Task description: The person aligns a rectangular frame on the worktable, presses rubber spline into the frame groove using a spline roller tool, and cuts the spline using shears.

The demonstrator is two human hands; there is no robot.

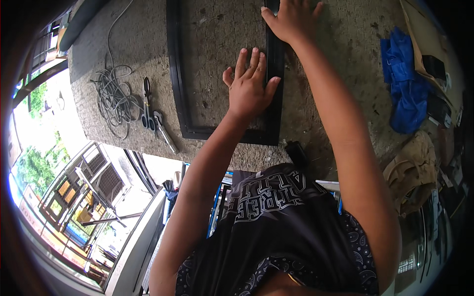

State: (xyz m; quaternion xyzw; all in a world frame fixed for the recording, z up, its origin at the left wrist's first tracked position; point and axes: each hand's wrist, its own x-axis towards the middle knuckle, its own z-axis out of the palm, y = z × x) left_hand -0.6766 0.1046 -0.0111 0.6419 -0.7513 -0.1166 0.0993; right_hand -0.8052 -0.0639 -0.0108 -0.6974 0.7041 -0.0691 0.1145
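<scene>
A black rectangular frame [175,74] with what looks like fine mesh [210,98] inside lies flat on the worn, rough tabletop, its far end beyond the picture. My left hand [248,91] rests palm down over the mesh beside the right rail. Its fingers are spread, the thumb reaching across that rail, and it holds nothing. Farther away, my right hand [295,22] is at the outer side of the same rail, thumb and little finger stretched apart. The upper edge of the picture cuts off its other fingers.
Left of the frame lie a tangled grey cord [113,98], scissors [146,106] and a slim silvery tool [166,133]. A small black object [296,154] sits at the near table edge. At right are a bunched blue cloth item [405,79], cardboard [425,39] and brown fabric [412,172].
</scene>
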